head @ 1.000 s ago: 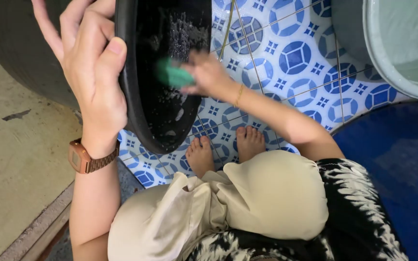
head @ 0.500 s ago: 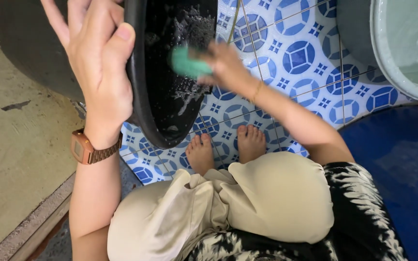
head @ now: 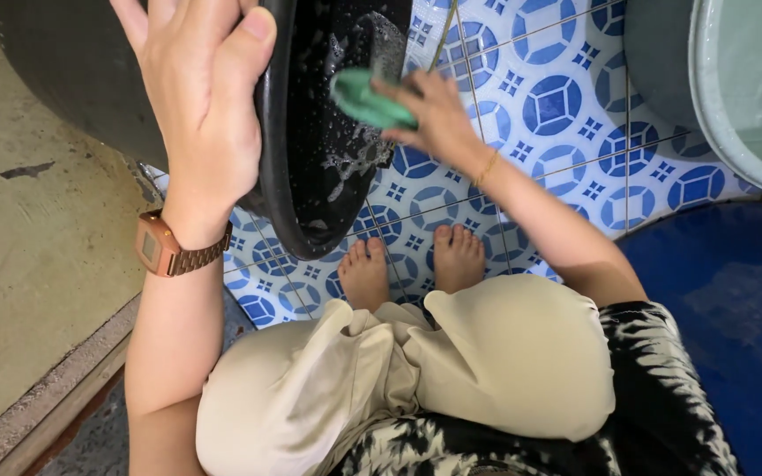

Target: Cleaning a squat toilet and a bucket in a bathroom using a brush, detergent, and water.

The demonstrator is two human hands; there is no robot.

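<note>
Head view, looking down on a squatting person. Left hand (head: 200,88) grips the rim of a big black pan (head: 319,132), thumb over the edge, holding it tilted on its side above the floor. Right hand (head: 434,115) pinches a green sponge (head: 368,99) pressed to the pan's wet, soapy inner face. Bronze watch (head: 165,251) on the left wrist. Bare feet (head: 412,264) rest on the tiled floor (head: 566,97), white with blue round patterns, just under the pan's lower edge. Bare concrete (head: 19,264) lies left, past a raised step. Pale green basin (head: 743,88) sits upper right; a blue surface (head: 734,308) spreads at right.
</note>
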